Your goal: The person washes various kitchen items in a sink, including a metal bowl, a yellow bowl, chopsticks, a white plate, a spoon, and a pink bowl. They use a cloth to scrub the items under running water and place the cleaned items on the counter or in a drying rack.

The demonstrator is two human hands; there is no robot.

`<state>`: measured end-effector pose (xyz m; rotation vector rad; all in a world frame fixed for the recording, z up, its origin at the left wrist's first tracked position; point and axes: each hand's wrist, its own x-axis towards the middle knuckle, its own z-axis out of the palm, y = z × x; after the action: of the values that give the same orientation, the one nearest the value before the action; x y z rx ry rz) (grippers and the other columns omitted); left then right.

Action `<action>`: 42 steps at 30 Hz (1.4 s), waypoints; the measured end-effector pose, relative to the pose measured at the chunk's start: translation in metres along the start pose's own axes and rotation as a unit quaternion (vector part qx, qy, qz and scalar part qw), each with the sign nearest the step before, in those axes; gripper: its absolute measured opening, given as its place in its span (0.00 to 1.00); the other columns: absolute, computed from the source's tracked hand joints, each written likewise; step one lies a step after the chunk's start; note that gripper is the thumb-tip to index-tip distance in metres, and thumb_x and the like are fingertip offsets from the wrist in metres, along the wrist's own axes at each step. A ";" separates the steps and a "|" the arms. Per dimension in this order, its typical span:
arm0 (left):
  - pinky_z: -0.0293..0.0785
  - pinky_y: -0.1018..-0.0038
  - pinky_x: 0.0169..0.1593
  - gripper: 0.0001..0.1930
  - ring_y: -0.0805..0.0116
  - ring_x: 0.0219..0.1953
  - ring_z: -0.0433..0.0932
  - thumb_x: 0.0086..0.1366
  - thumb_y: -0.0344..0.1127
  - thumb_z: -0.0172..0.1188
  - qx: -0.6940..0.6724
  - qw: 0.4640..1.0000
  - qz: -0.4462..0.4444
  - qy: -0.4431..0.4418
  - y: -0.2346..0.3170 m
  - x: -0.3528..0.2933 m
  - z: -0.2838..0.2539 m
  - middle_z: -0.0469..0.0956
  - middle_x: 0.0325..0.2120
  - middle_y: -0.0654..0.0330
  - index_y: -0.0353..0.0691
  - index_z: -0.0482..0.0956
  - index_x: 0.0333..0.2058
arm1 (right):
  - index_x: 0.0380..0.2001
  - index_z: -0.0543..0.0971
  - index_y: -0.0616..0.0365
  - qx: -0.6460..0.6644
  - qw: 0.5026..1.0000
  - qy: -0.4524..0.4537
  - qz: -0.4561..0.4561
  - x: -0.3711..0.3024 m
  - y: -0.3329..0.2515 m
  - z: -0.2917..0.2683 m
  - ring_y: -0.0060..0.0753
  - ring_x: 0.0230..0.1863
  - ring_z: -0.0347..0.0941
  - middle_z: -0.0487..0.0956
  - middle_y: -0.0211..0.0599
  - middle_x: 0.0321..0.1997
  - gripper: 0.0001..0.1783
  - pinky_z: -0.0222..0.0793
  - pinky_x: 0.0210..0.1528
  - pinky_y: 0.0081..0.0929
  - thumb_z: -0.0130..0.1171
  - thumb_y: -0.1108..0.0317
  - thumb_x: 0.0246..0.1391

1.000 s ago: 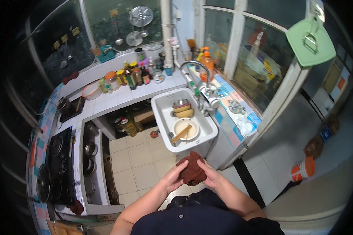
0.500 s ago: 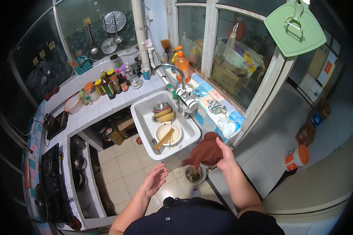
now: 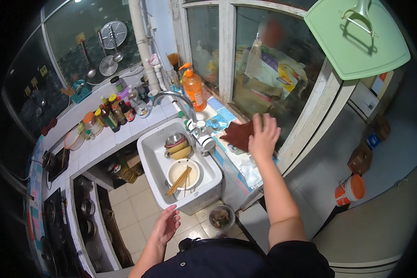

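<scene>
A reddish-brown cloth [image 3: 237, 135] lies on the tiled ledge to the right of the sink, partly covered by my right hand [image 3: 264, 141]. That hand is over the cloth's right edge, its fingers spread apart, and what the palm touches is hidden. My left hand [image 3: 166, 225] hovers low in front of the sink with loosely bent fingers and nothing in it. In the white sink [image 3: 149, 150] stands a pale bowl [image 3: 195, 172] with wooden chopsticks [image 3: 179, 180] across it. Several stacked bowls [image 3: 180, 152] sit behind, below the chrome faucet [image 3: 190, 103].
An orange pump bottle [image 3: 193, 90] stands behind the faucet. White crumpled material [image 3: 250, 175] lies nearer on the ledge. A bin [image 3: 221, 217] holding scraps is on the floor below. Several bottles and jars [image 3: 113, 113] line the left counter. A green cutting board [image 3: 356, 41] hangs upper right.
My right hand has reached forward with the brown cloth, from above the bin to the ledge, and its fingers have spread. The left hand has lowered slightly. The view has shifted.
</scene>
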<state>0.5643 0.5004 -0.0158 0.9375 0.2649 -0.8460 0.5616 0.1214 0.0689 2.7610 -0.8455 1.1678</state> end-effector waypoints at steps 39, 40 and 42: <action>0.67 0.84 0.23 0.06 0.79 0.20 0.70 0.63 0.35 0.48 -0.088 0.987 -0.136 -0.022 0.266 0.146 -0.263 0.73 0.21 0.68 0.42 0.71 0.31 | 0.47 0.70 0.64 -0.014 0.974 -0.087 0.210 -0.002 -0.218 0.165 0.48 0.53 0.65 0.69 0.50 0.52 0.25 0.61 0.53 0.35 0.53 0.59 0.48; 0.67 0.83 0.23 0.05 0.78 0.21 0.69 0.63 0.35 0.47 -0.081 0.987 -0.135 -0.025 0.274 0.156 -0.260 0.73 0.22 0.68 0.42 0.71 0.32 | 0.47 0.70 0.64 -0.011 0.978 -0.088 0.187 -0.002 -0.215 0.168 0.49 0.53 0.65 0.69 0.52 0.51 0.24 0.61 0.53 0.35 0.53 0.62 0.47; 0.67 0.83 0.25 0.06 0.77 0.22 0.69 0.63 0.35 0.47 -0.065 0.988 -0.139 -0.031 0.291 0.175 -0.249 0.72 0.23 0.68 0.42 0.70 0.34 | 0.47 0.70 0.65 -0.004 0.981 -0.098 0.166 -0.003 -0.211 0.165 0.50 0.52 0.65 0.69 0.53 0.51 0.24 0.61 0.53 0.35 0.53 0.64 0.47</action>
<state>0.9309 0.6967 -0.0824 0.7614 0.3992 -1.0988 0.7714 0.2652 -0.0138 2.8381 -1.3726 0.9283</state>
